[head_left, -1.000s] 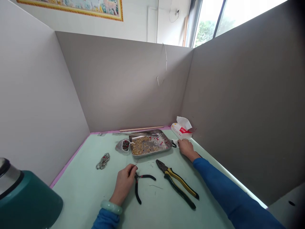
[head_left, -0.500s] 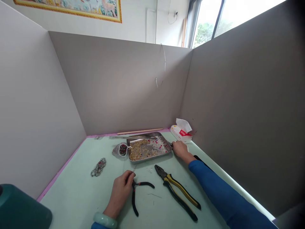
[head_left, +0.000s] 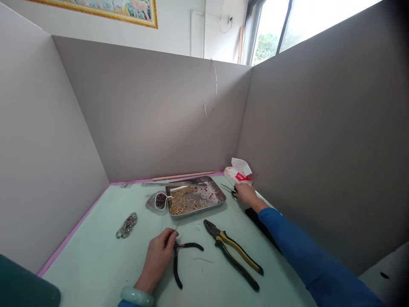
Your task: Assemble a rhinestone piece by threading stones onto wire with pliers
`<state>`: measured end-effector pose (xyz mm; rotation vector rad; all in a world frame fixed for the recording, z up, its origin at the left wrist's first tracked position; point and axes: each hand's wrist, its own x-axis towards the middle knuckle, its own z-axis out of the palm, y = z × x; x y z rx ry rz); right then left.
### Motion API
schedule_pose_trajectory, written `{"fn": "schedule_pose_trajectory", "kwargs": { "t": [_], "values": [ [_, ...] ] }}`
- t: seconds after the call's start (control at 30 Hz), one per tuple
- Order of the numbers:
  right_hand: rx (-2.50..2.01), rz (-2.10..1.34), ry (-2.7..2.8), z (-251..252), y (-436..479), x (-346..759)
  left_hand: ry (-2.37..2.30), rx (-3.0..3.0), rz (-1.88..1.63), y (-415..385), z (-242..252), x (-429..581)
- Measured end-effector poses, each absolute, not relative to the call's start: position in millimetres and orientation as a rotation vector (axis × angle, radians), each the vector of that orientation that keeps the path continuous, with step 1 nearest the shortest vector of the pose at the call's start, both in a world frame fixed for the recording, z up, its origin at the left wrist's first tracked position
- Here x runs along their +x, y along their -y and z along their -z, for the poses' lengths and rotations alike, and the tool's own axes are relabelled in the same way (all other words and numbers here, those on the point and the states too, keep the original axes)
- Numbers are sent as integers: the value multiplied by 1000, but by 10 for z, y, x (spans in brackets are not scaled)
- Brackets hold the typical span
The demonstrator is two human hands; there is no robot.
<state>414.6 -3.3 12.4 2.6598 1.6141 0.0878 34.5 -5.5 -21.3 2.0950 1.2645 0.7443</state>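
Note:
My left hand [head_left: 156, 256] is closed in a pinch on a thin bent wire [head_left: 177, 225], whose end sticks up past the fingertips. Just under those fingers lie small black-handled pliers [head_left: 177, 256], their jaws hidden by the hand. Over at the right, my right hand [head_left: 246, 194] has its fingers closed at the black handles of scissors [head_left: 234, 192], and the blades point left toward the tray. Larger combination pliers [head_left: 228, 247] with yellow and dark green handles rest between the two hands. Short wire bits [head_left: 203, 259] lie near them.
A metal tray [head_left: 198, 209] holds gold, clear and red beads. Beside it sits a bag [head_left: 155, 201] of dark beads; a chain [head_left: 127, 225] lies farther left. A tissue box [head_left: 238, 174] stands at the back right, a black object [head_left: 260, 224] under my right forearm. Grey panels [head_left: 159, 115] enclose the table.
My right hand has moved right, away from the tray's edge, with the scissors, which now show more fully. My left hand keeps its pinch. The whole view has shifted slightly.

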Motion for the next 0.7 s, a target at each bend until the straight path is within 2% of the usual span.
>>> {"fn": "schedule_pose_trajectory", "kwargs": {
  "t": [0.17,0.33,0.53,0.7],
  "values": [
    [2709,-86,-1621,-67,172,4173,-1258,2087,-739,60,204,341],
    [2724,-250,-1826,-187,183,3954,-1263,2065,-763,78,178,358],
    [2240,-262,-2522,-209,176,3155,-1261,2062,-787,101,163,354],
    [2104,-360,-2642,-55,151,2787,-1254,2049,-839,102,173,353]
  ]
}}
